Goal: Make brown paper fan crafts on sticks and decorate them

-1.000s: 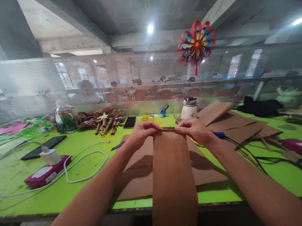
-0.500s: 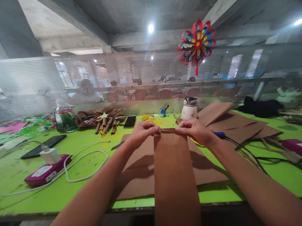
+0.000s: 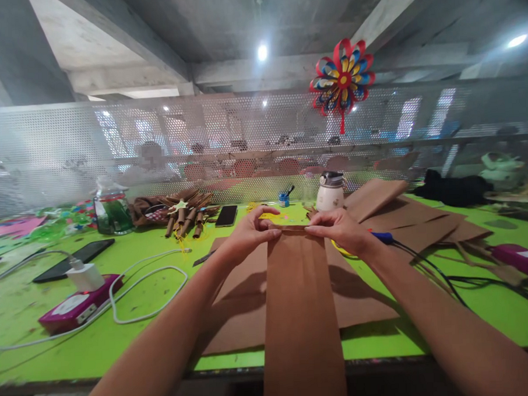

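A long strip of brown kraft paper [image 3: 301, 313] hangs from my fingers toward me and past the table's front edge. Its far end is folded over into a narrow band. My left hand [image 3: 257, 228] is at the band's left end, thumb against the paper and index finger raised and curved. At the right end, my right hand [image 3: 335, 227] pinches the band between thumb and fingers. Beneath the strip lies a larger brown paper sheet [image 3: 234, 316] on the green table. A blue-handled tool [image 3: 383, 238] with a black cable is beside my right wrist.
Brown paper sheets [image 3: 405, 215] are piled on the right, near a white bottle [image 3: 330, 192]. Rolled paper tubes [image 3: 187, 219], a phone [image 3: 226, 216] and a small blue jar [image 3: 284, 199] are at the back. A purple power strip [image 3: 80, 305] with a white cable sits left.
My left index finger has lifted away from the folded band, while the thumb stays on it. My right hand keeps its pinch. The strip's near end has swung slightly left.
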